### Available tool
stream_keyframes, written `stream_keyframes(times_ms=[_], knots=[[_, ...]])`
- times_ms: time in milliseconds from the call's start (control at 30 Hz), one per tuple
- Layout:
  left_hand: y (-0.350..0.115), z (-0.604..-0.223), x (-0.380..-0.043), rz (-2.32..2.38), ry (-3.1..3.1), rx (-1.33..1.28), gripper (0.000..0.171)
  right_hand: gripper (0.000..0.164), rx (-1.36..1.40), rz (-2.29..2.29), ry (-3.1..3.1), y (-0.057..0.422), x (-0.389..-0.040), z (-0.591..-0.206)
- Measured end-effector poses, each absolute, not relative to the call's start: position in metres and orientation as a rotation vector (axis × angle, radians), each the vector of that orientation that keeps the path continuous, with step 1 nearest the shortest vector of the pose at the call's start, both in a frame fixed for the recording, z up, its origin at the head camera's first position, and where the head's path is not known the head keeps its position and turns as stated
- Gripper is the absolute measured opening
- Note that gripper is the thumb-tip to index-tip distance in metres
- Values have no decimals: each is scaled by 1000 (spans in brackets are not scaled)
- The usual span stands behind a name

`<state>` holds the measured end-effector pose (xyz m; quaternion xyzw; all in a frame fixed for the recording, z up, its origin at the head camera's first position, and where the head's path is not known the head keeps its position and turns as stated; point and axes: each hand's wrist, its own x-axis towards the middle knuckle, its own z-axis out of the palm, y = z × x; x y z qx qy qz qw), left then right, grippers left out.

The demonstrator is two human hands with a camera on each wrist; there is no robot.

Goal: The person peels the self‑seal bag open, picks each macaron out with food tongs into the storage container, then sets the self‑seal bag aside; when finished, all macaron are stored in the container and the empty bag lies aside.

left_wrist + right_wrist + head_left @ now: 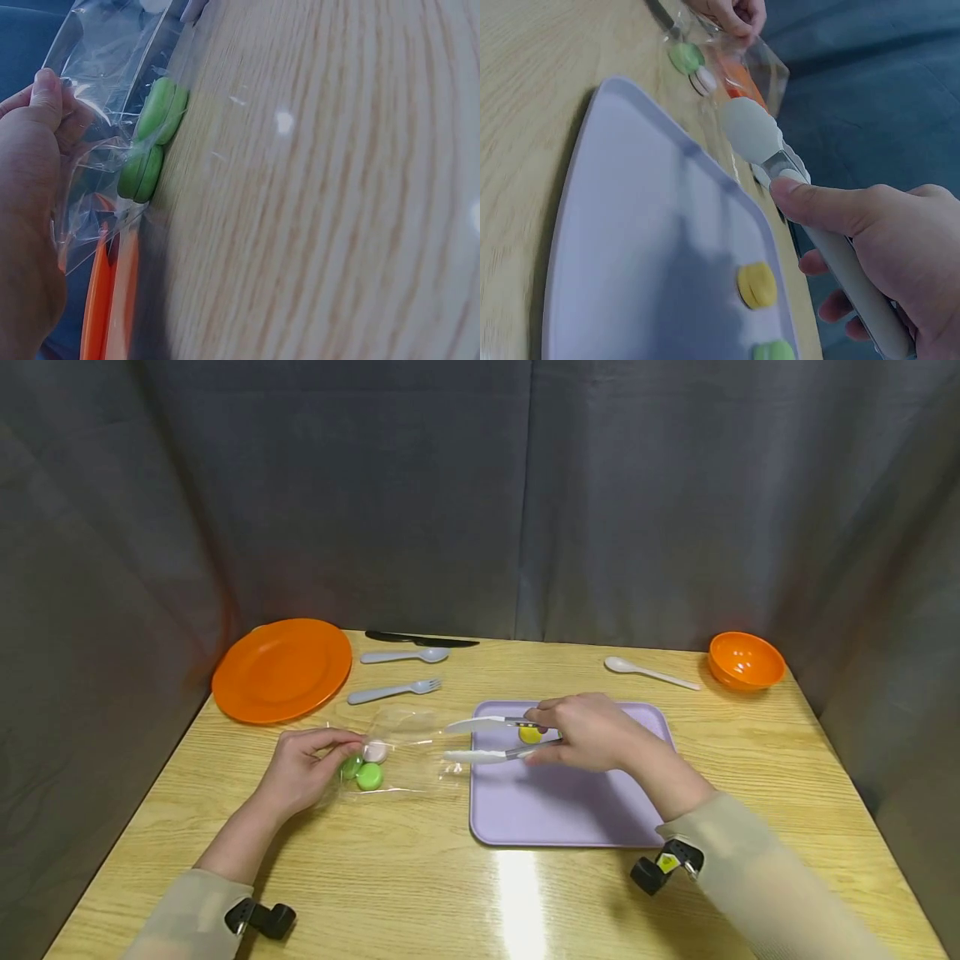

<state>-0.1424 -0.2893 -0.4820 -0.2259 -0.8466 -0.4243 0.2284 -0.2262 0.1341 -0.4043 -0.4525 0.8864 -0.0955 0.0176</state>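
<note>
My left hand [300, 768] pinches a clear plastic bag [411, 777] lying low over the table. Inside the bag are two green macarons [370, 777] and a pale one [703, 80]. My right hand [596, 732] grips white-tipped tongs [480, 757] above the lilac tray [517, 822]. The tongs' arms are spread, with nothing between their tips. Those tips point left at the bag's right end; whether they are inside it I cannot tell. On the tray sit a yellow macaron [757, 285] and a green macaron [775, 351], the latter cut off by the view's edge.
An orange plate [281, 670] lies at the back left. Beside it are a black knife [422, 640], a grey spoon [405, 656] and a grey fork [393, 692]. Toward the back right are a pale spoon [651, 673] and an orange bowl [746, 662]. Dark curtains hang behind.
</note>
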Motion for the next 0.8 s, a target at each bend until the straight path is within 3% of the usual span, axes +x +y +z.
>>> stream_keyframes(times_ms=[800], knots=[[-287,-482,-143,-1205,-2312,-644,25,45,-1432,-209,2680,50,-229,-421]])
